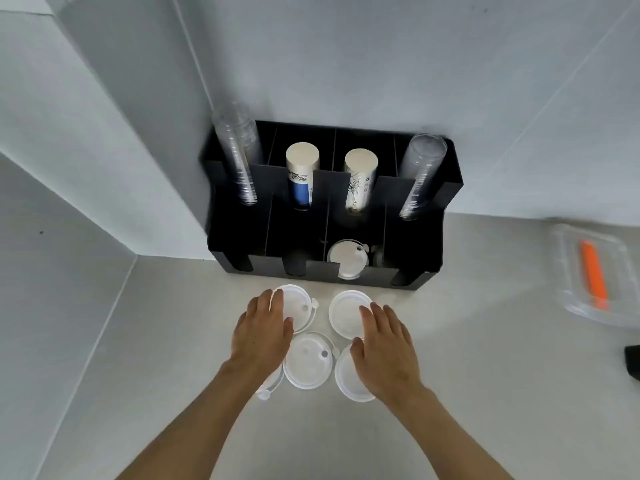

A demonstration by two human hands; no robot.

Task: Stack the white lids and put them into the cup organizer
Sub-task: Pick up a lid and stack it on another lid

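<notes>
Several white lids lie on the pale counter in front of the black cup organizer. My left hand pinches the left rim of the far-left white lid, thumb on top and fingers curled around the edge. My right hand hovers flat with fingers spread; its fingertips are over the far-right lid and its palm covers part of the near-right lid. Another lid lies between my hands. One more lid peeks out under my left wrist. A lid sits in the organizer's front slot.
The organizer stands in the wall corner and holds clear cup stacks and paper cup stacks. A clear plastic box with an orange item sits at the right. A dark object is at the right edge.
</notes>
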